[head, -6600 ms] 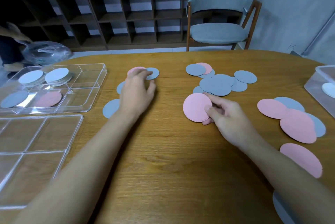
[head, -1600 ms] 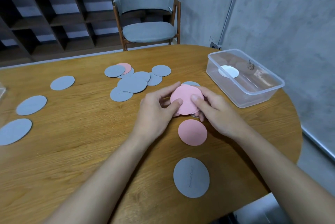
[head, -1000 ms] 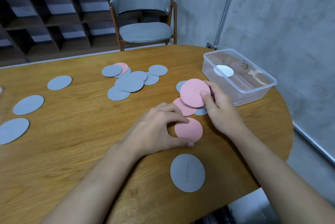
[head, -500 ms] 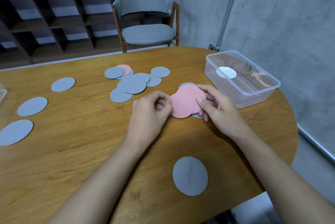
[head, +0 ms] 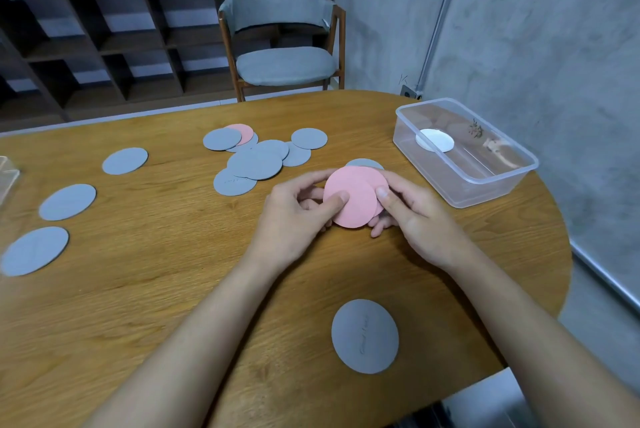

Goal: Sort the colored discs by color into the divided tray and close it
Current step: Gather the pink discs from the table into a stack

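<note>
Pink discs [head: 353,195]; grey discs [head: 254,164]; wood-grain table [head: 138,289].

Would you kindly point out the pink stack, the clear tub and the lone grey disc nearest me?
pink stack [head: 355,195]: head view, top disc's face.
clear tub [head: 485,185]: head view, near wall.
lone grey disc [head: 364,336]: head view, centre.

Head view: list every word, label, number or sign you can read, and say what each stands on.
Nothing here reads clearly.
Grey disc nearest the camera: a short line of faint script, too blurred to read.
Grey disc at the near edge of the pile: faint marks, too small to read.
Clear plastic box: a small dark plant-like print, no legible text.
Pink discs in the hands: no writing visible.
</note>
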`<state>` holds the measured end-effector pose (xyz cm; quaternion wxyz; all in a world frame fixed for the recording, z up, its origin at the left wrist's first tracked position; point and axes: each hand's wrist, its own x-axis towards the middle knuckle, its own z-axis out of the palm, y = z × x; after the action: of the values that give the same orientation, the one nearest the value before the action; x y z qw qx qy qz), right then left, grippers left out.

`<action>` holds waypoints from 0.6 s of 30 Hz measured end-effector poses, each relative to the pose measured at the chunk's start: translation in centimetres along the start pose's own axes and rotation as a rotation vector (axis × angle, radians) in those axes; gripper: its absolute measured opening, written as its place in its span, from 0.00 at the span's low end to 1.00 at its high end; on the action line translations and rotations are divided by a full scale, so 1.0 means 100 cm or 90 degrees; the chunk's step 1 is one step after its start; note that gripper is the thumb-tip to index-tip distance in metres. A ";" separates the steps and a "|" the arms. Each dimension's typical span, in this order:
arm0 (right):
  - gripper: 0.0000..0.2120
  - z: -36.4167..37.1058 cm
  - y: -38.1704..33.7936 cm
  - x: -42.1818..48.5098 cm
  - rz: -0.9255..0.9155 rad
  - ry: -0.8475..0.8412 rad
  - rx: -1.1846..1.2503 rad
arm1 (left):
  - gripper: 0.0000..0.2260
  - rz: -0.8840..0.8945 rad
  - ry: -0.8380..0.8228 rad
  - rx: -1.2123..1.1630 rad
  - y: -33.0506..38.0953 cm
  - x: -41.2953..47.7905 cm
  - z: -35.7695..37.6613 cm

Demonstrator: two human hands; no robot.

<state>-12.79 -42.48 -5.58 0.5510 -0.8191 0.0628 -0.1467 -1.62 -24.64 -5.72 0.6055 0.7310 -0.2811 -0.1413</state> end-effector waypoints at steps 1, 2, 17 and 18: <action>0.16 0.001 0.000 -0.001 0.008 -0.008 -0.001 | 0.15 -0.006 0.010 -0.005 0.001 -0.001 0.001; 0.17 0.001 -0.001 -0.002 0.011 -0.014 -0.010 | 0.15 -0.012 0.017 -0.009 0.001 -0.002 0.002; 0.19 -0.028 0.003 -0.028 0.008 0.075 -0.175 | 0.13 0.143 -0.015 0.340 0.006 0.003 0.010; 0.19 -0.029 0.005 -0.029 0.009 0.079 -0.179 | 0.15 0.162 -0.053 0.395 0.001 0.003 0.009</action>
<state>-16.44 -44.49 -5.48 0.4272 -0.8771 0.1220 -0.1828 -1.89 -25.61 -5.76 0.3550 0.8332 -0.4240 -0.0024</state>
